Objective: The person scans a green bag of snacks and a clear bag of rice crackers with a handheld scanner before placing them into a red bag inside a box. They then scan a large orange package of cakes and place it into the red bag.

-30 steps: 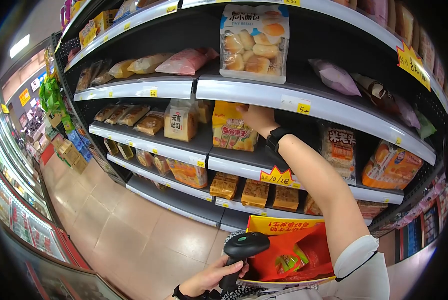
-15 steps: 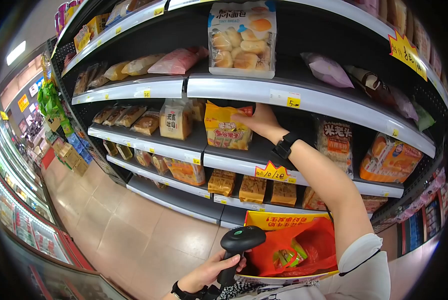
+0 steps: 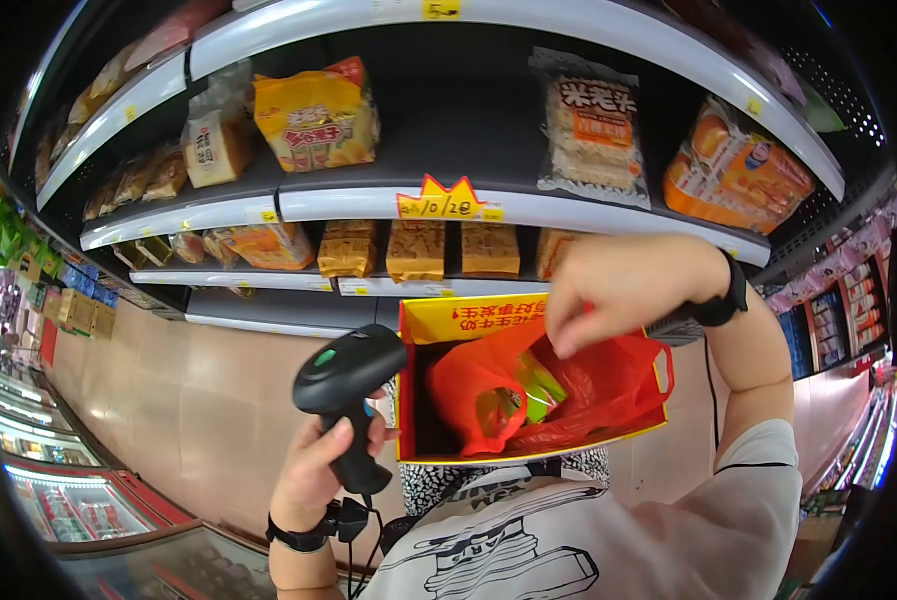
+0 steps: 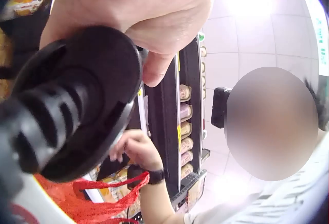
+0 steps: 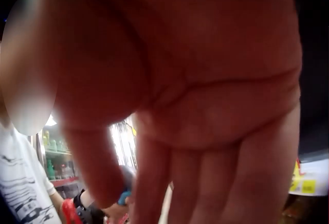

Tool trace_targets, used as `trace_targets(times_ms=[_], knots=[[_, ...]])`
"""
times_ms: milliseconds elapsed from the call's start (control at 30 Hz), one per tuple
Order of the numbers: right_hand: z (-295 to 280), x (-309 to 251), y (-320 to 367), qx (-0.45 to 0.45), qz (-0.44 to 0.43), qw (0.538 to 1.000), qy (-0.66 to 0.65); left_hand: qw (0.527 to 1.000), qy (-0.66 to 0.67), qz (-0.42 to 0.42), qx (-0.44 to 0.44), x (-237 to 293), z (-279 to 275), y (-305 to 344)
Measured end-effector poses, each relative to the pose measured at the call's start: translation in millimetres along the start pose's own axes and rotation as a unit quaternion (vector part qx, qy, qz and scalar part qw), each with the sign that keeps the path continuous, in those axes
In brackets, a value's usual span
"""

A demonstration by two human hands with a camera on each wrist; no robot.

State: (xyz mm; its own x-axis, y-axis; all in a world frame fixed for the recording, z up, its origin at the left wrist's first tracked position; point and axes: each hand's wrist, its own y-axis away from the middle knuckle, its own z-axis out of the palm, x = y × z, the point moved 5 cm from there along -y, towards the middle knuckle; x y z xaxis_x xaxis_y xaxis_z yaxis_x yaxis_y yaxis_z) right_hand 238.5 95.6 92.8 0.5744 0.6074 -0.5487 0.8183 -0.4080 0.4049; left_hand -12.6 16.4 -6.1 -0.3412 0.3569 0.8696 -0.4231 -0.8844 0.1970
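Note:
My left hand [image 3: 308, 470] grips the handle of a black barcode scanner [image 3: 348, 368], a cable trailing below it. Beside it is an open red and yellow cardboard box [image 3: 430, 322], lined with a red plastic bag [image 3: 608, 385]. Inside the bag lies a green packet [image 3: 540, 390]. Above the box's far right side hangs my right hand [image 3: 633, 280], fingers pointing down. Its palm [image 5: 190, 105] is bare in the right wrist view, with fingers extended and loose. A yellow snack bag [image 3: 313, 118] stands on the shelf ahead, apart from both hands.
The curved shelf edge [image 3: 348, 203] crosses in front. A clear rice-cracker bag [image 3: 593, 130] and an orange bread pack [image 3: 738, 170] stand at right, a bagged loaf [image 3: 213, 150] at left. Brown packs [image 3: 416, 250] sit one shelf lower. A glass-topped freezer [image 3: 78, 490] is at lower left.
My right hand has let go of the yellow snack bag and come down from the shelf to above the box. The head view has tilted downward. The left hand still holds the scanner.

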Motion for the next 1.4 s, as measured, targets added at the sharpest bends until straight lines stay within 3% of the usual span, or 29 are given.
trace_targets(times_ms=[67, 167, 233, 333, 433, 533, 667, 800, 867, 933, 1000, 1067, 1167, 1267, 1333, 1400], knots=[[30, 7, 9, -0.062, 0.034, 0.998, -0.001, 1.000, -0.013, 0.021, 0.014, 6, 5, -2], [82, 42, -4, -0.035, 0.106, 0.993, 0.043, 0.999, -0.027, 0.029, 0.004, 9, 13, -5], [114, 62, -18, -0.065, 0.184, 0.976, 0.094, 0.999, -0.036, 0.037, 0.003, 11, 21, -7], [136, 73, -33, -0.068, 0.227, 0.965, 0.111, 0.999, -0.035, 0.027, -0.003, 10, 36, -7], [160, 95, -46, -0.007, 0.211, 0.971, 0.115, 0.998, -0.051, 0.015, -0.017, 6, 47, -6], [172, 109, -49, -0.037, 0.176, 0.973, 0.143, 0.998, -0.059, -0.008, -0.013, 3, 58, -5], [150, 65, -13, -0.067, 0.147, 0.971, 0.174, 0.998, -0.065, -0.024, -0.009, -1, 61, -6], [139, 49, 28, 0.032, 0.208, 0.960, 0.184, 0.998, -0.057, -0.035, -0.008, -11, 57, -13], [129, 46, 49, 0.156, 0.211, 0.938, 0.224, 0.999, -0.023, -0.035, 0.007, -15, 57, -16], [122, 42, 68, 0.165, 0.247, 0.924, 0.240, 0.999, -0.015, -0.035, 0.017, -19, 53, -18], [102, 28, 91, 0.290, 0.215, 0.898, 0.251, 0.999, -0.008, -0.034, 0.026, -19, 50, -18], [88, 23, 110, 0.346, 0.211, 0.891, 0.207, 0.999, 0.019, -0.029, 0.019, -17, 49, -20], [56, 15, 142, 0.499, 0.146, 0.841, 0.153, 1.000, 0.000, -0.007, 0.006, -7, 48, -20], [29, 21, 169, 0.560, 0.167, 0.811, 0.025, 0.999, -0.024, 0.030, -0.004, 10, 55, -19], [18, 35, 180, 0.619, 0.080, 0.776, -0.092, 0.996, -0.026, 0.088, 0.003, 25, 65, -16], [5, 43, 190, 0.632, 0.052, 0.763, -0.126, 0.994, -0.025, 0.095, -0.050, 29, 64, -17]])
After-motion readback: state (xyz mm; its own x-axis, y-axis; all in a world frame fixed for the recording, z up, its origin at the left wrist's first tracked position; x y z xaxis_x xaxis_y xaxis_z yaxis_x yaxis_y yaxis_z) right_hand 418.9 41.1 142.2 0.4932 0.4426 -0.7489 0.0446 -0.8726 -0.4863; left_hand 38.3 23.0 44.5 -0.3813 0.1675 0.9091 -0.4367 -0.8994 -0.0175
